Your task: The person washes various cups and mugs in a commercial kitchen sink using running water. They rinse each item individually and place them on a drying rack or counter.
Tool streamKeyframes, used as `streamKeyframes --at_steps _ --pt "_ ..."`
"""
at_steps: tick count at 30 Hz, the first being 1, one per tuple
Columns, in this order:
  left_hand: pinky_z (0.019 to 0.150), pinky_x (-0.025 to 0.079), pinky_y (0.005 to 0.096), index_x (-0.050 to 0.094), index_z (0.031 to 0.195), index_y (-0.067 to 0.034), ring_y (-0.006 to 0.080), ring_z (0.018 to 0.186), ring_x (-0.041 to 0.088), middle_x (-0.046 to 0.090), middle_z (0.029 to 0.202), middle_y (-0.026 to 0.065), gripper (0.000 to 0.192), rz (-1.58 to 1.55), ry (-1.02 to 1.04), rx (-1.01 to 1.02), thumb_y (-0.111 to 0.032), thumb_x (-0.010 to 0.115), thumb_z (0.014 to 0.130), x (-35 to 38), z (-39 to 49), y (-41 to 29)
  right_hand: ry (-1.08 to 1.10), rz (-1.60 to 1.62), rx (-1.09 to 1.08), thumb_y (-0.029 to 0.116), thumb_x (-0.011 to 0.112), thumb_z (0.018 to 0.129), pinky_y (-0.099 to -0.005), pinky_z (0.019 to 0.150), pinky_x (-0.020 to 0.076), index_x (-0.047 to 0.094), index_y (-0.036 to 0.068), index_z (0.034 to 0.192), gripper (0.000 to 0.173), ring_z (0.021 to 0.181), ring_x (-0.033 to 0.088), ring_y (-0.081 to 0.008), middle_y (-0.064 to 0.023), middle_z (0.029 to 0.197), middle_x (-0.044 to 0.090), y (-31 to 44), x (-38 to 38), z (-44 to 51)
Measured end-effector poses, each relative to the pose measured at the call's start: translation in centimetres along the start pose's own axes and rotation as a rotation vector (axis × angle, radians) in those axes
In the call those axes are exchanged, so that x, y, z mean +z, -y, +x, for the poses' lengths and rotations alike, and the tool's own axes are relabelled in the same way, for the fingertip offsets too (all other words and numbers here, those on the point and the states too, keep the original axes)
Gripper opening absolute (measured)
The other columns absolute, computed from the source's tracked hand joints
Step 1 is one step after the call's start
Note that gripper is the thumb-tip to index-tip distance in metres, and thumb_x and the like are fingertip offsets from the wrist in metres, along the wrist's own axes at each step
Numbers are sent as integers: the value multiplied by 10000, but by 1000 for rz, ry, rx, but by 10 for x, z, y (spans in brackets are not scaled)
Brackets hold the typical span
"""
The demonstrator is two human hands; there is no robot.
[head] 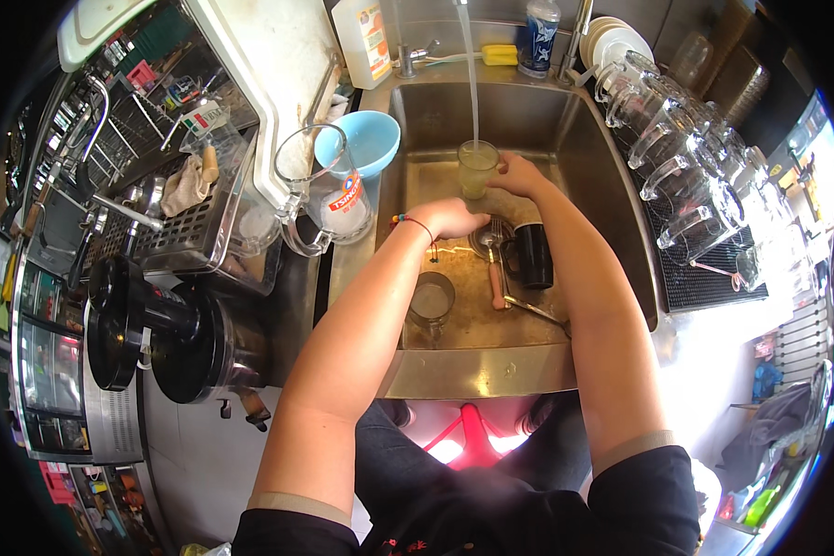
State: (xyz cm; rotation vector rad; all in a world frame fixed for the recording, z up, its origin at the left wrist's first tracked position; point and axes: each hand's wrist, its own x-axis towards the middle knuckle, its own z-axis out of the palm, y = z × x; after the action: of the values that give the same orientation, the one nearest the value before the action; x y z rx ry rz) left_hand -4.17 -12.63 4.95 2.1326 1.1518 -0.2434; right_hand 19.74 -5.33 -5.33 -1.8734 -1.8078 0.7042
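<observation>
My right hand grips a drinking glass by its right side, under the running water from the tap. The glass holds a pale yellowish liquid. Lower in the steel sink, my left hand reaches over the basin, its fingertips near a fork and a spoon; whether it holds anything is not clear. A black mug lies on its side to the right of the cutlery, and a clear glass cup stands at the lower left of the basin.
Several glass mugs and stacked plates stand right of the sink on a black mat. A blue bowl and a large glass pitcher stand left. Behind are a yellow sponge, a bottle and a white jug.
</observation>
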Motion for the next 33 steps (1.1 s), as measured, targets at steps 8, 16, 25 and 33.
streamKeyframes --at_steps 8,16,25,33 --pt "652 504 393 647 1291 28 248 735 638 710 952 174 761 -13 45 -69 -647 457 996 1 4 0 75 -77 26 386 866 733 -388 990 535 550 0 1412 843 1154 682 -329 -221 1256 696 -10 0 0" --pt "704 518 404 685 1227 21 266 791 659 714 975 183 736 5 88 -111 -640 450 1001 0 6 1 42 260 38 285 881 734 -416 1061 490 403 -25 1485 942 1297 582 -354 -260 1413 575 -11 31 2" --pt "997 488 427 684 1222 72 376 1131 660 691 1234 250 743 -12 40 -55 -601 455 1005 8 13 8 43 523 152 207 913 686 -425 1031 506 355 11 1503 1008 1277 584 -335 -243 1405 569 11 41 -17" --pt "1025 479 428 687 1210 73 386 1162 648 680 1250 258 739 -13 17 -55 -597 457 1002 10 15 10 47 507 97 156 800 824 -311 719 557 417 59 1441 733 864 656 -193 -129 1151 696 -4 54 -5"
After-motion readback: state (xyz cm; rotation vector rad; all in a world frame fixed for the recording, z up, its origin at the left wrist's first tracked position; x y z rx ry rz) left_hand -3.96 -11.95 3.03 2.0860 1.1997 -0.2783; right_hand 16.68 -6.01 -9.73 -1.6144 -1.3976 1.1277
